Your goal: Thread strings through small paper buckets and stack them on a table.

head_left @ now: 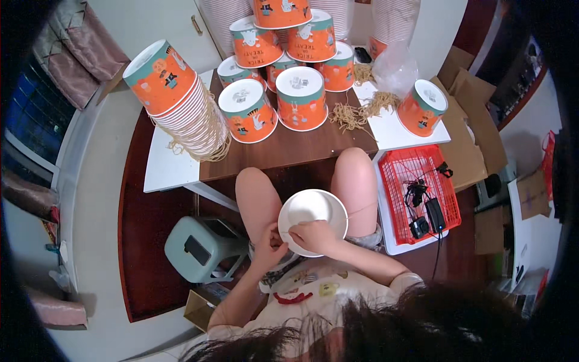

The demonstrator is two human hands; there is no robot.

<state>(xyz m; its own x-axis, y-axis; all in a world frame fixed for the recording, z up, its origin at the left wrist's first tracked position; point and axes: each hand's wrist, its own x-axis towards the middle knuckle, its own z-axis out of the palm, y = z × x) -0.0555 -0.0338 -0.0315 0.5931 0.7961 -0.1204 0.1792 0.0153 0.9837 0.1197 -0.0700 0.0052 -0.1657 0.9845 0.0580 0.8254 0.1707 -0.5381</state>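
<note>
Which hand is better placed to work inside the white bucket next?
Probably the right hand: it lies over the open mouth of the bucket, while the left hand is at its left rim.

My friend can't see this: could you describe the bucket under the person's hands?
Find the table holding orange buckets, then look below its near edge, between two bare knees. A round bucket sits there, left hand and right hand by its rim. Unlike those upside-down ones, its open mouth faces up, showing white inside.
</note>
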